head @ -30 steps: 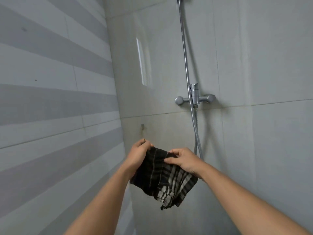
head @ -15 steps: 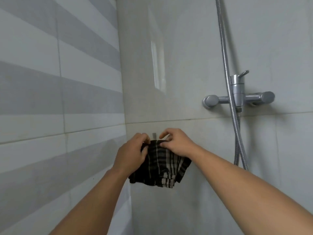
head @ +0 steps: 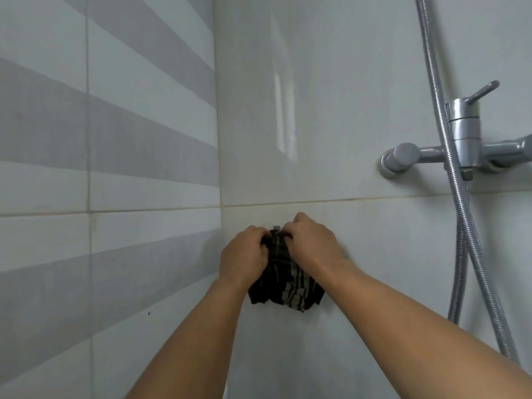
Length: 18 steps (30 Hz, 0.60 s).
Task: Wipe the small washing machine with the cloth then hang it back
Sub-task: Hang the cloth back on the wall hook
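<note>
A dark checked cloth [head: 283, 286] with pale stripes hangs bunched against the tiled wall near the corner. My left hand [head: 243, 259] grips its upper left edge and my right hand [head: 312, 243] grips its upper right edge. Between my fingertips a small grey wall hook [head: 276, 227] peeks out, with the top of the cloth pressed right at it. Whether the cloth is caught on the hook is hidden by my fingers. The small washing machine is not in view.
A chrome shower mixer tap [head: 463, 148] sticks out of the wall at the right, with a metal shower hose [head: 457, 214] looping down beside it. A grey and white striped tiled wall [head: 100, 168] closes the left side.
Both hands have carried the cloth up and forward to the wall hook, and the cloth has gathered tighter between them. The view has closed in on the wall.
</note>
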{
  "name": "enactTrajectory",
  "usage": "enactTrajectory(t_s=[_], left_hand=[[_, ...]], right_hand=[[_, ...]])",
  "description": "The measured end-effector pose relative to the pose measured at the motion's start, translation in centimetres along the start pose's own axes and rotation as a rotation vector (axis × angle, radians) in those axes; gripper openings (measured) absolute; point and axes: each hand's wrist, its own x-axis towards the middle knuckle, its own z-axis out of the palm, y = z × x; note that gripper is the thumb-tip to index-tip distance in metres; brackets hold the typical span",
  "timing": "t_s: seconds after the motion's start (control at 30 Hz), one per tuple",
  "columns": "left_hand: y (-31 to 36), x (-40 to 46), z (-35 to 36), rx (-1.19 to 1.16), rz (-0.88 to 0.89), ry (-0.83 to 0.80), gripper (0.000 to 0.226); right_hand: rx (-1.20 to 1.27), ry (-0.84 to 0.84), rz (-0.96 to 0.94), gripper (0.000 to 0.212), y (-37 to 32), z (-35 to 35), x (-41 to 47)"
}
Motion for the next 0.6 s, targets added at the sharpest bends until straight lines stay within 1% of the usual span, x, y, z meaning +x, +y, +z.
enactTrajectory(t_s=[0.1, 0.17, 0.2, 0.23, 0.3, 0.37, 0.4, 0.47, 0.53, 0.6], left_hand=[[-0.1, -0.2, 0.6, 0.118, 0.042, 0.057, 0.025], [0.0, -0.4, 0.7, 0.137, 0.059, 0.044, 0.028], [0.3, -0.7, 0.7, 0.064, 0.033, 0.025, 0.030], [0.6, -1.1, 0.7, -0.067, -0.034, 0.002, 0.032], [1.4, -1.8, 0.4, -0.413, -0.229, -0.033, 0.034], [1.8, -2.6, 0.3, -0.726, -0.389, -0.061, 0.033], [1.8, -2.9, 0.2, -0.821, -0.435, -0.082, 0.032], [1.8, -3.4, -0.3, -0.860, -0.448, -0.123, 0.034], [2.0, -4.0, -0.9, -0.796, -0.417, -0.108, 0.035], [2.3, -4.7, -1.3, -0.721, -0.389, -0.068, 0.031]], right_hand=[[-0.033, -0.007, -0.027, 0.025, -0.5, 0.2, -1.2], [-0.028, -0.022, -0.031, 0.024, -0.7, 0.4, -2.0], [-0.011, -0.034, -0.023, 0.023, -0.8, 0.5, -2.4], [0.017, -0.046, -0.010, 0.023, -0.9, 0.7, -2.8], [0.075, -0.080, 0.018, 0.024, -1.0, 1.2, -3.6], [0.115, -0.131, 0.032, 0.032, -1.3, 1.5, -4.4], [0.128, -0.162, 0.040, 0.039, -1.4, 1.5, -4.7], [0.100, -0.205, 0.057, 0.051, -1.5, 1.1, -5.1], [0.018, -0.221, 0.086, 0.057, -1.6, 0.6, -5.3], [-0.034, -0.219, 0.116, 0.058, -1.9, 0.2, -5.7]])
